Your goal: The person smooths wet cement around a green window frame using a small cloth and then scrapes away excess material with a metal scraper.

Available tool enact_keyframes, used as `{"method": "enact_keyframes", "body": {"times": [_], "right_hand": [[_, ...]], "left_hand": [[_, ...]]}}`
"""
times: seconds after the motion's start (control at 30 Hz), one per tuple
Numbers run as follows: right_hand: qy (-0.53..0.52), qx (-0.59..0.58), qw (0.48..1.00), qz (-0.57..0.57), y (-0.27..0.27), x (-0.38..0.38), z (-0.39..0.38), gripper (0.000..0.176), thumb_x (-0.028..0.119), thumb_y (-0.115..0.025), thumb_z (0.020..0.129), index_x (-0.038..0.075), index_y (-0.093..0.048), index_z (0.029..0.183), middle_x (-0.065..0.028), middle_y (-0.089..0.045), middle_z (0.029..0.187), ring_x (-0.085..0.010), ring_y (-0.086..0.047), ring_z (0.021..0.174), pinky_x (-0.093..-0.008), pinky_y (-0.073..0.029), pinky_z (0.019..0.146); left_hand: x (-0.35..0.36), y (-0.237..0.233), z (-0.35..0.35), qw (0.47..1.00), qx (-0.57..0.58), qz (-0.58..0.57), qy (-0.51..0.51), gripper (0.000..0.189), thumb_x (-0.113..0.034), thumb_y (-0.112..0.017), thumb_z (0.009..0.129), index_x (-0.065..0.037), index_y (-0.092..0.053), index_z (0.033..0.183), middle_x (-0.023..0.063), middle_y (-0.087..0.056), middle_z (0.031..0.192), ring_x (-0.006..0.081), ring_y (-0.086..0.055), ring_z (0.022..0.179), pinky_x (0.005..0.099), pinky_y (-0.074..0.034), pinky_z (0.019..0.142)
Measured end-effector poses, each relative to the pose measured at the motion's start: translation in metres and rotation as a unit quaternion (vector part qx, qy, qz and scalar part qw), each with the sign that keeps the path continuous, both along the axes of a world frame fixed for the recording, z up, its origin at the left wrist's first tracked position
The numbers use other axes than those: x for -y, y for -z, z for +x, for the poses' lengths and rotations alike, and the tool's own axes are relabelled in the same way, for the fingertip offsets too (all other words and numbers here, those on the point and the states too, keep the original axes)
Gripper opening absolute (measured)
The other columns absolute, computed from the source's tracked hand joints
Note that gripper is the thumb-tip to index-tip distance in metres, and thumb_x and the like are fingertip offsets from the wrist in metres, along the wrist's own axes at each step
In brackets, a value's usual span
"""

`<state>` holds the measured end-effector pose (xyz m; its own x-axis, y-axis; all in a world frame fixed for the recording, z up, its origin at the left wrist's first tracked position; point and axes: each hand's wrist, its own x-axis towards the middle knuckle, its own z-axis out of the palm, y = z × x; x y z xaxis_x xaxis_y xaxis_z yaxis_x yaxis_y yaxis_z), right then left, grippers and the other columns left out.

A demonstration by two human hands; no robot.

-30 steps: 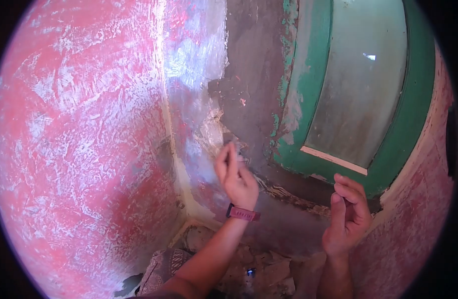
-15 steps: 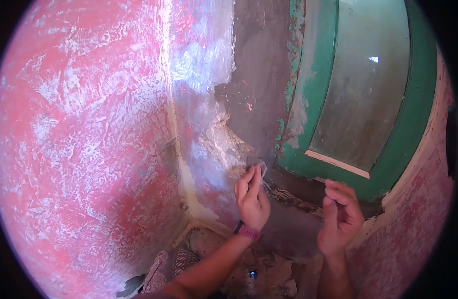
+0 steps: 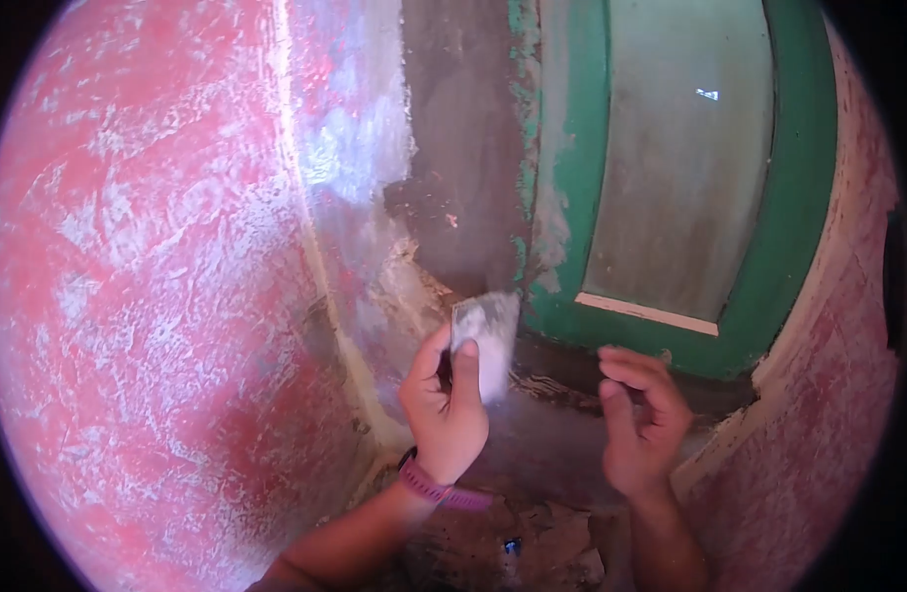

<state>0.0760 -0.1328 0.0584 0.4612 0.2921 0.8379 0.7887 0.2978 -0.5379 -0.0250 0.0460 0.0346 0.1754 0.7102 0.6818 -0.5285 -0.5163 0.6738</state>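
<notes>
Left hand [image 3: 444,419]: gripping a thin, flat plate [image 3: 488,340], thumb across its near face, fingers behind. Plate is pale and smeared, tilted, reaching up and to the right of the thumb; whether it touches the surface behind cannot be determined. Wristband [image 3: 426,481] below the same hand.

Left of that hand: pink wall [image 3: 177,257], mottled with whitish streaks; uneven colour throughout. Between wall and hand, a pale corner seam [image 3: 310,237] runs down, roughly continuous.

Above the hand: grey-brown strip [image 3: 458,118], mostly flat in appearance, judged the further advanced area. Just above and slightly left of the fingers, a rough patch [image 3: 402,286] has a broken edge; judged unfinished. (Overall fraction complete cannot be estimated from one view.)

Right of the plate: dark, broken ledge [image 3: 557,388], irregular, likewise judged unfinished. Above it, green frame [image 3: 621,336] around a cloudy pane [image 3: 680,187]; grey smears and ragged paint remain along the frame's left side. Below, between the hands, loose debris [image 3: 557,543].

Right hand [image 3: 646,424]: part open, fingers loosely curled towards the thumb, no object visible in it, below the frame. Beyond it, to the right, more pink surface [image 3: 819,424], patchy.
</notes>
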Motion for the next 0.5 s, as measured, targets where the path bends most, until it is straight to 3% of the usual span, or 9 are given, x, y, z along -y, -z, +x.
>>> {"method": "enact_keyframes", "body": {"times": [0.07, 0.1, 0.23, 0.3, 0.4, 0.43, 0.47, 0.5], "right_hand": [[-0.054, -0.097, 0.993, -0.032, 0.009, -0.011, -0.007, 0.023, 0.002, -0.079, 0.101, 0.001, -0.079, 0.125, -0.0132, -0.077, 0.13, -0.0185, -0.072, 0.115, -0.0317, -0.057, 0.097], [-0.091, -0.162, 0.982, -0.042, 0.016, -0.02, -0.009, 0.026, 0.004, -0.08, 0.102, 0.001, -0.078, 0.127, -0.0124, -0.077, 0.13, -0.017, -0.072, 0.114, -0.031, -0.057, 0.096], [-0.206, -0.282, 0.936, -0.046, 0.011, -0.032, -0.016, 0.03, 0.008, -0.082, 0.103, -0.002, -0.075, 0.129, -0.0099, -0.076, 0.132, -0.0114, -0.07, 0.11, -0.029, -0.057, 0.091], [-0.204, -0.274, 0.937, -0.07, 0.018, -0.032, -0.007, 0.027, 0.009, -0.082, 0.102, -0.003, -0.075, 0.125, -0.0095, -0.076, 0.132, -0.0099, -0.07, 0.105, -0.0289, -0.057, 0.089], [-0.182, -0.311, 0.93, -0.064, 0.02, -0.028, -0.005, 0.021, 0.008, -0.082, 0.102, -0.002, -0.075, 0.119, -0.01, -0.075, 0.127, -0.0104, -0.069, 0.101, -0.0302, -0.056, 0.085], [-0.171, -0.331, 0.926, -0.054, 0.019, -0.027, -0.006, 0.019, 0.007, -0.081, 0.101, -0.001, -0.075, 0.117, -0.0104, -0.076, 0.124, -0.0111, -0.069, 0.101, -0.031, -0.056, 0.084], [-0.085, -0.245, 0.965, -0.034, 0.02, -0.029, -0.003, 0.017, 0.005, -0.079, 0.101, 0.0, -0.075, 0.116, -0.011, -0.075, 0.121, -0.0126, -0.07, 0.1, -0.0318, -0.055, 0.084], [0.002, -0.153, 0.988, -0.014, 0.021, -0.031, 0.002, 0.015, 0.003, -0.077, 0.1, 0.0, -0.075, 0.115, -0.0117, -0.075, 0.117, -0.0141, -0.07, 0.1, -0.0326, -0.055, 0.083]], "left_hand": [[0.014, 0.013, -0.008, 0.967, 0.005, -0.158, 0.2, 0.03, -0.004, -0.068, 0.112, 0.002, -0.07, 0.141, 0.0083, -0.077, 0.124, 0.0101, -0.071, 0.104, 0.0261, -0.055, 0.09], [0.016, 0.017, -0.007, 0.952, 0.018, -0.176, 0.25, 0.031, -0.006, -0.07, 0.112, 0.002, -0.068, 0.142, 0.0057, -0.077, 0.124, 0.0075, -0.071, 0.105, 0.0242, -0.056, 0.091], [0.025, 0.014, -0.005, 0.911, 0.025, -0.231, 0.34, 0.031, -0.005, -0.069, 0.112, 0.002, -0.067, 0.142, 0.0065, -0.077, 0.123, 0.0099, -0.073, 0.108, 0.0262, -0.058, 0.094], [0.028, 0.015, -0.005, 0.905, 0.027, -0.234, 0.354, 0.031, -0.004, -0.069, 0.112, 0.002, -0.066, 0.142, 0.0058, -0.077, 0.122, 0.0106, -0.074, 0.107, 0.0265, -0.059, 0.094], [0.033, 0.015, -0.007, 0.944, -0.025, -0.179, 0.275, 0.04, -0.007, -0.075, 0.108, 0.002, -0.063, 0.146, 0.0106, -0.074, 0.131, 0.0159, -0.071, 0.118, 0.0325, -0.057, 0.104], [0.039, 0.011, -0.007, 0.985, -0.036, -0.097, 0.135, 0.046, -0.008, -0.077, 0.105, 0.002, -0.062, 0.148, 0.0133, -0.07, 0.136, 0.0197, -0.068, 0.124, 0.0364, -0.053, 0.109], [0.047, 0.005, -0.009, 0.999, -0.045, -0.014, -0.01, 0.052, -0.009, -0.079, 0.103, 0.002, -0.061, 0.15, 0.016, -0.067, 0.141, 0.0235, -0.064, 0.131, 0.0403, -0.05, 0.115], [0.056, -0.001, -0.018, 0.997, -0.049, 0.03, -0.047, 0.062, -0.014, -0.08, 0.102, 0.002, -0.054, 0.156, 0.015, -0.058, 0.151, 0.0239, -0.052, 0.141, 0.0409, -0.041, 0.119]]}}
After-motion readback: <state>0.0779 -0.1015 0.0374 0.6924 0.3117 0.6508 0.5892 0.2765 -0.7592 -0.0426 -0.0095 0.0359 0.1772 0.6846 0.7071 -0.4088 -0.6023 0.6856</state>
